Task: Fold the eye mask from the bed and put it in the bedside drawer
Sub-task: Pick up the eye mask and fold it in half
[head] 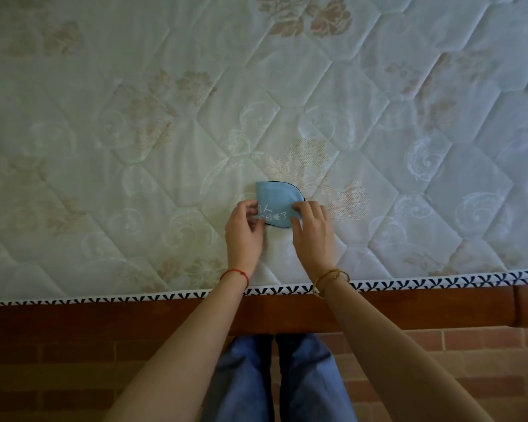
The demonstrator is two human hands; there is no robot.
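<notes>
A light blue eye mask (275, 197) with white lettering and a dark trim lies folded in half on the quilted mattress (165, 132), close to its near edge. My left hand (244, 229) pinches the mask's left edge with thumb and fingers. My right hand (313, 231) presses down on its right edge, fingers covering that corner. No bedside drawer is in view.
The mattress's near edge carries a white band with a dark pattern (439, 281). Below it runs a wooden bed frame (134, 315). My legs in blue jeans (278, 379) stand on a brick-patterned floor (58, 376).
</notes>
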